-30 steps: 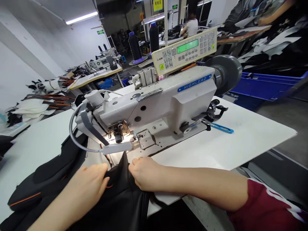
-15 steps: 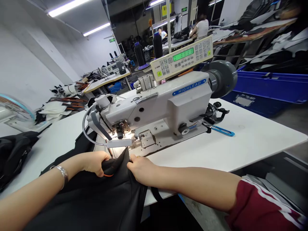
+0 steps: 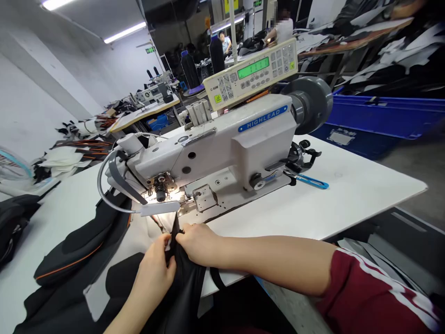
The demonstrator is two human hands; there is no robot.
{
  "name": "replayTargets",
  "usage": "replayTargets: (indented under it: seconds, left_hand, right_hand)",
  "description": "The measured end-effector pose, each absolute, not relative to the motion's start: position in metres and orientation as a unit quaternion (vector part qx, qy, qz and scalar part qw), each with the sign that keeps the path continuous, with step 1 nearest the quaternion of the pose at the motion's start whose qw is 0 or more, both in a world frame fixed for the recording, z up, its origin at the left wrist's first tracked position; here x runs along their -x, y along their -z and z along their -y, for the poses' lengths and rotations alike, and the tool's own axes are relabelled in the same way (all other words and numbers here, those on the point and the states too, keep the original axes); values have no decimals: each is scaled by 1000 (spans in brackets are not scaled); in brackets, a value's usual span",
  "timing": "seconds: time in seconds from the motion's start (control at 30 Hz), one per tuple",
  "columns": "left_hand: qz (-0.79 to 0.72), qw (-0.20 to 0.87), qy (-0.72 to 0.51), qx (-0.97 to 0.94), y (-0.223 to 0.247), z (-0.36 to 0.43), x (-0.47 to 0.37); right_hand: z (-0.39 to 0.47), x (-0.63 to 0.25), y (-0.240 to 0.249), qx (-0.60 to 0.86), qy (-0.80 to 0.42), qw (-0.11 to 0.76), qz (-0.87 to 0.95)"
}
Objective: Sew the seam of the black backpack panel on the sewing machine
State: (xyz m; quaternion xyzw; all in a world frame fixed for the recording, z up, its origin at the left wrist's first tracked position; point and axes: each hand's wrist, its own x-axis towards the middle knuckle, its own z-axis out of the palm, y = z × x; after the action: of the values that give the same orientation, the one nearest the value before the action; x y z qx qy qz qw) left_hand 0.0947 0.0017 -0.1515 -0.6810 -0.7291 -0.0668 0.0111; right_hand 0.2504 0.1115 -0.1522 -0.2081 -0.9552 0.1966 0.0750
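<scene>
Black fabric (image 3: pixel 186 271) with a smooth, leather-like face hangs over the front table edge, its raised edge between my two hands. My left hand (image 3: pixel 158 262) is closed on that edge, thumb toward me. Right beside it, my right hand (image 3: pixel 198 243) pinches the same edge from the other side. Just beyond both hands stands a sewing machine (image 3: pixel 215 153), its small lamp (image 3: pixel 160 208) shining at the needle area. More of the black work, a padded panel with orange piping (image 3: pixel 69 264) and a pale backing, spreads to the left.
A white table (image 3: pixel 264 213) carries the machine. Blue thread snips (image 3: pixel 309 181) lie right of it. Blue bins (image 3: pixel 382 116) stand beyond the table's right side. A dark bundle (image 3: pixel 17 218) sits at far left. Two people work in the background.
My left hand has moved right, close to my right hand, and now grips the raised edge. The padded panel with orange piping has been let go and lies spread at left. The view has shifted slightly.
</scene>
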Motion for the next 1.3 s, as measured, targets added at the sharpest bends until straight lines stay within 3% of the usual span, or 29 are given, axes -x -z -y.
replayTargets:
  seconds: [0.1,0.3,0.4,0.7,1.3]
  left_hand:
    - [731,48,95,674,157,-4,-74]
    - [701,63,-209,679,100,-23,-107]
    - [663,66,-255,701,94,-28,-124]
    - [660,72,-120,738,149,-13,-92]
    - [495,210,99,837,147,-49,-67]
  right_hand:
    - [-111,-249,155,204,-192,85,956]
    - [-111,-248,159,208,-175,78,959]
    - [-112,-248,160,205,-183,82,958]
    - [-115,-248,158,242,-168,76,953]
    - [-128,-238,164,278,-167,82,942]
